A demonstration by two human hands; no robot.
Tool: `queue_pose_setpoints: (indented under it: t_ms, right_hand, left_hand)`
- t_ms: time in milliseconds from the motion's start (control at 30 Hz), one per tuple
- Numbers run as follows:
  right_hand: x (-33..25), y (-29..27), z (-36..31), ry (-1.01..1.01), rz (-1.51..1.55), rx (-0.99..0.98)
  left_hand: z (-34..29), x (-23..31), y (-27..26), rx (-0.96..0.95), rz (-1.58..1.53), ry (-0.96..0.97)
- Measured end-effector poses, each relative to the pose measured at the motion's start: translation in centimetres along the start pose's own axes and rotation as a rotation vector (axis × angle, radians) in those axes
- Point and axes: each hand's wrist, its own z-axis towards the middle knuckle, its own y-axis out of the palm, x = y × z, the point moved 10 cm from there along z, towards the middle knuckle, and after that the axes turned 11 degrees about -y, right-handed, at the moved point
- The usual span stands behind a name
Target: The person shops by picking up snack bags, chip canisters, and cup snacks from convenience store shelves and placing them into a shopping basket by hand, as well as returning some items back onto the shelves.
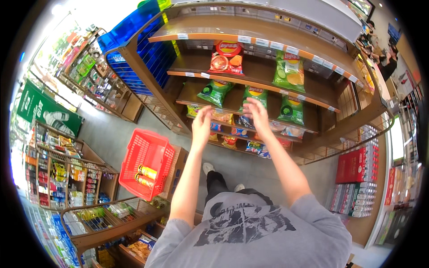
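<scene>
Both my arms reach forward toward a brown shelf rack [250, 79] with bagged chips on it. My left hand [202, 121] is raised in front of the lower shelves with its fingers apart and nothing in it. Close by is a green chip bag [215, 92], just beyond my fingertips. My right hand [258, 115] is likewise raised and empty, its fingers spread, and it partly covers another green chip bag [255, 93]. To the right of that hand stands a third green bag [292, 110]. One shelf higher are a red chip bag [226, 58] and a light green one [289, 71].
A red shopping basket [127, 154] holding yellow canisters [146, 172] sits on a cardboard box [177, 167] to my left. More snack bags [229, 141] fill the bottom shelves. Cases of cans [357, 196] are stacked at right. A snack rack [91, 239] stands at lower left.
</scene>
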Motion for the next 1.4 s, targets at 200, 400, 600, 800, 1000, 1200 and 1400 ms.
queue_pose_setpoints:
  t_ms: [200,400,600,800,1000,1200,1400]
  right_hand:
    - [-3.5,-1.6,5.2,-0.130,-0.096,0.073]
    - [-5.3,-0.4,11.8,-0.172,-0.346,0.085]
    - [-3.3,0.1,18.8,-0.125,-0.650,0.152]
    - [1.9,0.5,22.3,0.056,-0.842,-0.014]
    - [1.3,2.2,22.0,0.101,-0.837,-0.024]
    - [-1.6,0.7,21.3,-0.043,-0.632,-0.042]
    - [-3.3,3.8,14.8,0.105,-0.270,-0.224]
  left_hand:
    - [7.4,5.1,1.1,0.018,0.065,0.120]
    - [15.2,6.9,0.7,0.147,0.262,0.144]
    - [21.6,7.8,0.7,0.151,0.357,0.150]
    - [29.1,2.3,4.6,-0.076,0.487,0.009]
    - [30.3,1.5,6.5,-0.275,0.228,-0.031]
    - [24.9,7.9,6.8,-0.295,0.144,-0.010]
    - [17.5,6.1,5.4,-0.341,0.041,-0.113]
